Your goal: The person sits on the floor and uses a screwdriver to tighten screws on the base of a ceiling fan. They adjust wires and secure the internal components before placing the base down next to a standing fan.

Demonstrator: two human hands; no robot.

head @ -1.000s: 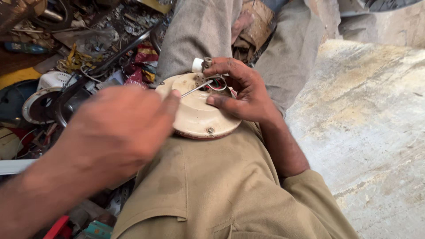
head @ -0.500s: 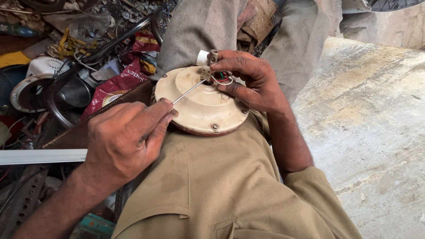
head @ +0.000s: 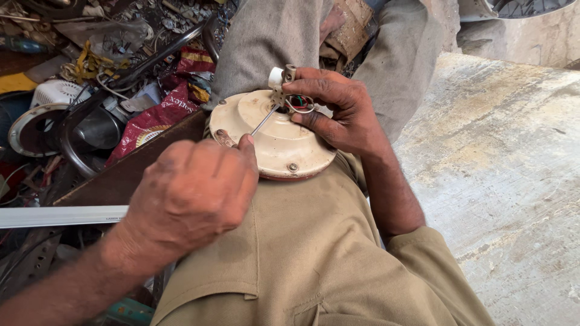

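Note:
A round cream motor housing [head: 284, 148] with screws on its rim rests on a khaki-clad leg [head: 302, 253]. My left hand [head: 187, 193] is closed around a thin screwdriver [head: 264, 122], whose shaft runs up and right to the housing's centre hub. My right hand [head: 338, 111] pinches a small metal-and-white fitting [head: 279, 77] at the hub. Red and green wires [head: 299, 101] loop under its fingers. The screwdriver's handle is hidden inside my fist.
Scrap fills the left: a black curved metal bar [head: 151, 57], a round fan part [head: 36, 124], a red wrapper [head: 160, 115] and a white strip [head: 54, 215]. Grey trouser legs [head: 266, 36] stand behind the housing. A rough concrete slab [head: 513, 163] lies to the right.
My left hand has shifted a little along the screwdriver and sits nearer the housing's rim. The right hand keeps its grip at the hub. The view has shifted slightly.

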